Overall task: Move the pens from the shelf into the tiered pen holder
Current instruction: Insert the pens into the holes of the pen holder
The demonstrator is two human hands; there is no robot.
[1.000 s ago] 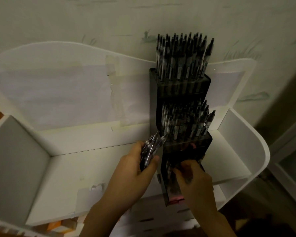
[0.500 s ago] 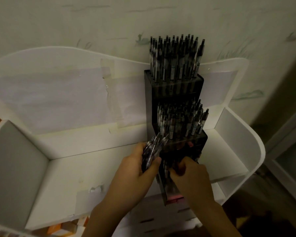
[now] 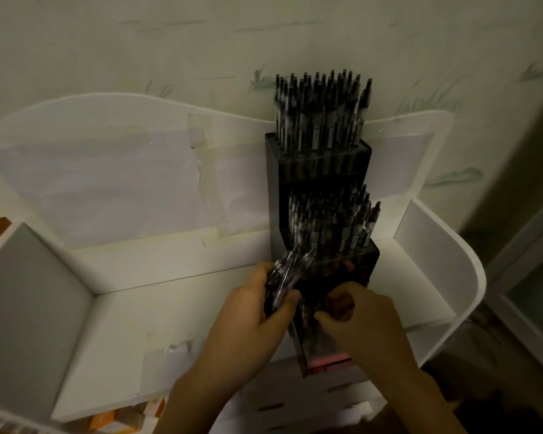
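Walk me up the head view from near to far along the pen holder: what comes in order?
Right hand at the lowest tier → middle-tier pens → top-tier pens → wall.

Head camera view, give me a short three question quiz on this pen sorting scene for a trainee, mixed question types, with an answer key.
1. True or false: the top tier of the tiered pen holder stands empty.
2. Which hand holds the bundle of pens? A) left hand B) right hand C) neither
3. Fill in: the right hand works at the holder's ______ tier.

Key
1. False: it is packed with upright pens, as is the middle tier.
2. A: the left hand's grip is round the bundle.
3. Lowest, the front one; whether that hand holds a pen cannot be seen.
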